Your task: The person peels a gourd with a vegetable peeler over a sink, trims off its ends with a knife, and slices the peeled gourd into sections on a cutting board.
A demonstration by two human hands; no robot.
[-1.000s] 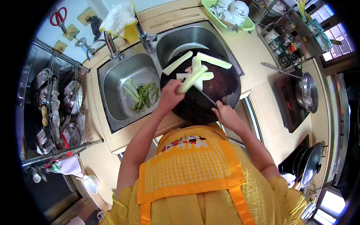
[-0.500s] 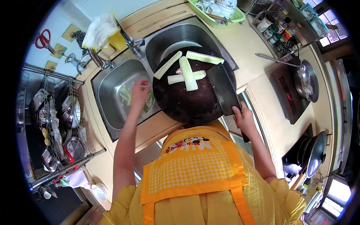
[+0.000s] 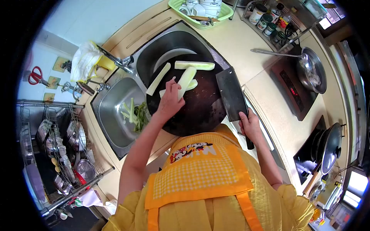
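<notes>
Pale green vegetable pieces lie on a round dark board [image 3: 196, 111] across the right sink basin. My left hand [image 3: 170, 101] has its fingers around the lower end of one piece [image 3: 187, 77], which crosses over another piece [image 3: 192, 84]. One long piece [image 3: 158, 79] lies at the board's left and one [image 3: 194, 66] at its back. My right hand [image 3: 250, 124] grips the handle of a dark cleaver [image 3: 232, 94], whose wide blade rests flat at the board's right edge. Green peelings [image 3: 139, 117] lie in the left basin [image 3: 118, 104].
A faucet [image 3: 125, 63] with a draped cloth [image 3: 86, 61] stands behind the basins. A green basket [image 3: 221, 17] of bowls is at the back. On the right are a pan [image 3: 314, 73] on a cooktop [image 3: 289, 86] and a lidded pan [image 3: 330, 148]. A dish rack [image 3: 65, 150] stands left.
My left hand has come from the left basin back onto the board and closed on the crossing piece. The cleaver stays at the board's right. The whole view has shifted with the head.
</notes>
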